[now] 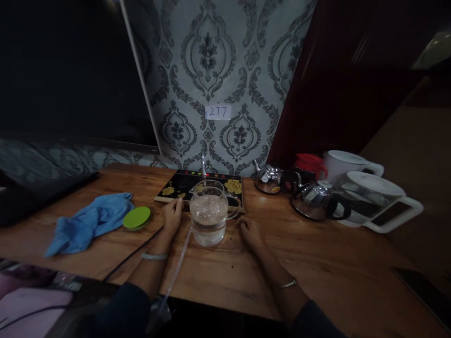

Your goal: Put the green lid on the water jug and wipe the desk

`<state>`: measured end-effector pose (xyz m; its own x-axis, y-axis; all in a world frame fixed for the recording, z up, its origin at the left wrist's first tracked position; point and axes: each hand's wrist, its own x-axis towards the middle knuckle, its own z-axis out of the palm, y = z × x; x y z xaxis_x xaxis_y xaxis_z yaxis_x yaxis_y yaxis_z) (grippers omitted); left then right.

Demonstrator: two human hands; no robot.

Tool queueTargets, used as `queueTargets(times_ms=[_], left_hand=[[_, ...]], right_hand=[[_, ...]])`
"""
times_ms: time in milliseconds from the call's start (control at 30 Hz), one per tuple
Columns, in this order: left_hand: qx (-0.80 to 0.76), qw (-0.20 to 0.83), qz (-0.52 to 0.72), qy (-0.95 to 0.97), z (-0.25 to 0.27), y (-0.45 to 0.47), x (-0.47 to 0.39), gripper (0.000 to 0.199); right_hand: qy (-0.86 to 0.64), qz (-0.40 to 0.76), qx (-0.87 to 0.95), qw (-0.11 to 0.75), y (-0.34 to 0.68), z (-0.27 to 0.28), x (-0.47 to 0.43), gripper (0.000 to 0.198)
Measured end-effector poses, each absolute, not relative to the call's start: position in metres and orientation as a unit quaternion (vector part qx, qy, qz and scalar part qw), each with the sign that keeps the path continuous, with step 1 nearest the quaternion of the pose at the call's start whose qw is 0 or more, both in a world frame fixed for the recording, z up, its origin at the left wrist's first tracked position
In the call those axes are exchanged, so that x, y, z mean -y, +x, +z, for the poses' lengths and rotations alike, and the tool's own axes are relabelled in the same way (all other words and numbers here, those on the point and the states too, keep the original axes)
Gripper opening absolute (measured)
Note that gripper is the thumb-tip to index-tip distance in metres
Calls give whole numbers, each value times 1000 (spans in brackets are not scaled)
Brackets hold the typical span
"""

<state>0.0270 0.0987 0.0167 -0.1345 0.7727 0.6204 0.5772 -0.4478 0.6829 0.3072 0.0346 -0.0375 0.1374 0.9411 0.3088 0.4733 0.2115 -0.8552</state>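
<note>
A clear glass pitcher [208, 220] of water stands upright on the wooden table between my two hands, its handle to the right. Behind it lies a black tea stove [185, 184] with gold flowers. A clear tube [179, 270] runs from beside the pitcher down over the table's front edge. My left hand [172, 217] rests with curled fingers left of the pitcher, by the stove's front edge. To the right of the pitcher, near its handle but apart from it, my right hand [250, 232] lies loosely closed on the table. Nothing shows in either hand.
At left are a blue cloth [93, 220] and a green round lid [137, 218]. A black cable [136, 251] passes under my left wrist. Metal kettles [268, 179], a red pitcher [310, 162] and white-lidded jugs [373, 185] stand at right. A numbered paper [218, 111] is on the wall.
</note>
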Motion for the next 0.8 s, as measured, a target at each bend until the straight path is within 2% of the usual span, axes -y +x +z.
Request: queueTargets(times_ms=[800], left_hand=[[-525, 105, 549, 642, 19, 31, -97, 45]], right_hand=[[-571, 268, 617, 471, 312, -33, -34, 18]])
